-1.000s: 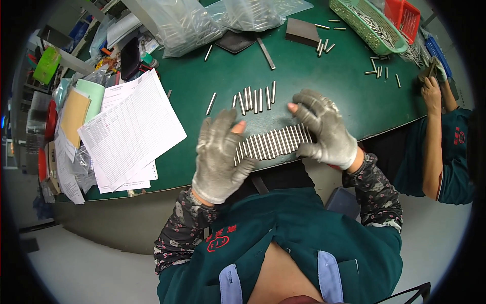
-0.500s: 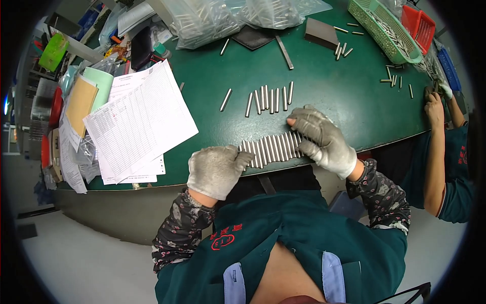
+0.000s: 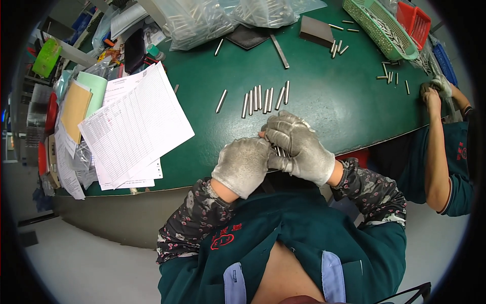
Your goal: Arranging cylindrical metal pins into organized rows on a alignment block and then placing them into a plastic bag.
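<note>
In grey-white gloves, my two hands meet near the front edge of the green table. Between them is a bunch of shiny steel pins (image 3: 280, 151), mostly hidden by the gloves. My left hand (image 3: 242, 166) is closed against the left side of the bunch. Over the top and right side curls my right hand (image 3: 299, 149), its thumb close to the left glove. Just beyond the hands, several loose steel pins (image 3: 266, 100) lie roughly side by side. Another single pin (image 3: 221, 101) lies apart to their left.
Printed sheets (image 3: 139, 129) cover the table's left side. Bags of pins (image 3: 197, 23), a dark flat pad (image 3: 247, 36), a flat metal strip (image 3: 279, 51) and a grey block (image 3: 316, 31) lie at the back. A green basket (image 3: 380, 29) stands far right, near a co-worker's hands (image 3: 434, 91).
My hands have come together from both ends of the row of pins, squeezing it into a bunch now largely covered. Fewer loose pins show beyond it. The view has shifted slightly.
</note>
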Motion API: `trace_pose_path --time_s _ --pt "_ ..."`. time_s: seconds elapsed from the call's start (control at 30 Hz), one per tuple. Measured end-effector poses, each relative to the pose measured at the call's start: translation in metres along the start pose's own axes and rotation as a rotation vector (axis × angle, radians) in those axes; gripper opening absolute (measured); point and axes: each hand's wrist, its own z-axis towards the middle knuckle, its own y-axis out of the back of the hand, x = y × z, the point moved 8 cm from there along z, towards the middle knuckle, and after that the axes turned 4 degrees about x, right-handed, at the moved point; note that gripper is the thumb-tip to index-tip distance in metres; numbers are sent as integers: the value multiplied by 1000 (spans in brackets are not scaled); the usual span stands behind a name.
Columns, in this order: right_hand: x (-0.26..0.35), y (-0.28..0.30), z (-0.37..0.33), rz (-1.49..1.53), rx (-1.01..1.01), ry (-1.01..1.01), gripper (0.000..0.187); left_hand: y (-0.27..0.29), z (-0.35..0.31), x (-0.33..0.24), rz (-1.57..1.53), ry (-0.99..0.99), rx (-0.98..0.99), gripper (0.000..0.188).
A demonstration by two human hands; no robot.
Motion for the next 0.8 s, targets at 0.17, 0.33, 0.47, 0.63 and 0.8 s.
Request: trace_pose_path --time_s 0.17,0.33,0.47,0.63,0.8 --pt "1 -1 -4 -57 -28 -35 33 6 -26 5 -213 -192 -166 14" --pt "2 -4 -10 -65 10 -39 26 -47 -68 7 -1103 19 264 26" --pt "15 -8 -13 -11 36 12 24 -103 -57 -15 -1885 58 502 59" --pt "33 -22 -29 19 2 20 21 -84 -45 -48 -2442 -27 350 81" --pt "31 -10 -29 377 -62 -202 34 -92 -51 -43 -2452 115 385 81"
